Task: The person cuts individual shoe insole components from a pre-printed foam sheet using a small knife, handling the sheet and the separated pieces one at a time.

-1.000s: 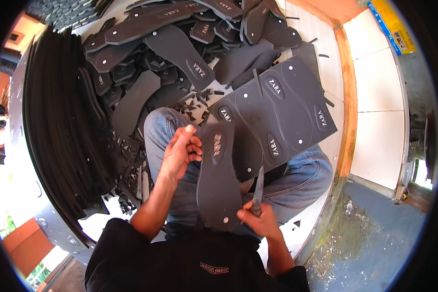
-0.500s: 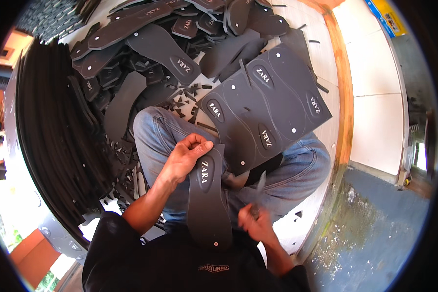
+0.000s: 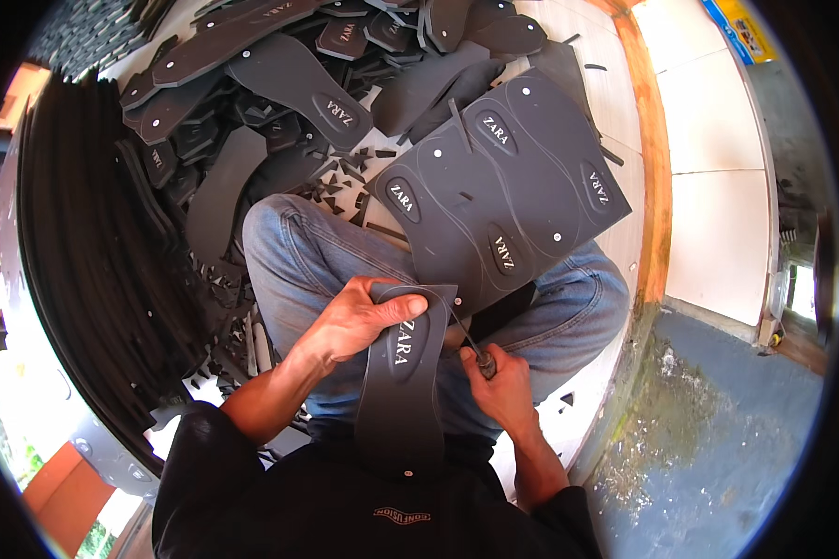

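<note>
Left hand [image 3: 368, 321] pinches the upper end of a dark sole piece [image 3: 403, 401], thumb on top by its lettered oval; the right hand [image 3: 502, 382] is closed around the handle of a knife [image 3: 486, 365]. Largest of the surroundings is the stack of black sheets [image 3: 93, 252] along the left of the frame, then the heap of cut soles [image 3: 294, 79] toward the upper left and top centre. Next in size, right of centre, lies the marked sheet [image 3: 522, 200], bearing several sole outlines. Smaller, the sole piece hangs at lower centre, its lower end over the black shirt [image 3: 280, 498]. The knife points up and left at its upper right edge; whether they touch I cannot tell. Smallest are the scraps [image 3: 343, 177], left of upper centre.

Trimming seems the step in hand: the sole's upper end is square-cornered outside a faint curved line. The next move likely calls for holding that end firm, thumb clear, while the blade follows the line.
</note>
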A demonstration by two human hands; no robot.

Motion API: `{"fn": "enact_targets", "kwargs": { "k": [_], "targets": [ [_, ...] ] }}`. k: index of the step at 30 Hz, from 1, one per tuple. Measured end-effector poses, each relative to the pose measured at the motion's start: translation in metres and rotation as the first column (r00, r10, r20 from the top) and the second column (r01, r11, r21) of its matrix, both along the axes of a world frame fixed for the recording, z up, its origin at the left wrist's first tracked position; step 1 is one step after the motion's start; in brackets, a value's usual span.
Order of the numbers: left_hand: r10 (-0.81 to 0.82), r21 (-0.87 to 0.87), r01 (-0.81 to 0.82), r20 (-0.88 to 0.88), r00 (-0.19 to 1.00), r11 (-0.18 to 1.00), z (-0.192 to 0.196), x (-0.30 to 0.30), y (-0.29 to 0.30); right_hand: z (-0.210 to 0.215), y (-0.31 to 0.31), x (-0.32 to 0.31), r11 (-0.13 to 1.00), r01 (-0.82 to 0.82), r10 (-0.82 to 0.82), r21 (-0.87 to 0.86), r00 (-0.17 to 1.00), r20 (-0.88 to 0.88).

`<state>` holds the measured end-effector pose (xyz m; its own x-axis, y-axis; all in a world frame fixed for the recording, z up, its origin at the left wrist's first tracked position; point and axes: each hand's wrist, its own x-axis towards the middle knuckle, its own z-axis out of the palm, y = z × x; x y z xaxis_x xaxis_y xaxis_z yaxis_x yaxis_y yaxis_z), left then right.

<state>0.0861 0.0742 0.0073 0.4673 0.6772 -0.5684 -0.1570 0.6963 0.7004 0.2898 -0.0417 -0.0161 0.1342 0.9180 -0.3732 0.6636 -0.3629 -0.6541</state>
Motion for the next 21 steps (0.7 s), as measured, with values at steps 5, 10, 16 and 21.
{"fn": "enact_targets", "kwargs": {
  "k": [5,10,16,21],
  "targets": [
    [-0.227,-0.028,0.226,-0.068,0.971,0.974,-0.006,-0.001,0.0,0.001,0.05,-0.003,0.957,-0.209,0.203,0.203,0.978,0.051],
    [0.005,0.136,0.041,-0.325,0.946,0.99,-0.013,-0.01,0.0,0.009,0.089,0.002,0.993,0.026,-0.01,0.119,0.991,-0.132],
    [0.723,0.064,-0.737,0.158,0.673,0.673,-0.013,-0.015,0.005,0.01,0.041,0.063,0.839,0.544,-0.525,-0.027,0.795,-0.304],
    [0.476,-0.289,-0.397,0.303,0.825,0.871,-0.01,0.05,-0.033,0.015,0.003,0.024,0.933,0.34,-0.337,0.118,0.94,-0.047]
  ]
}}
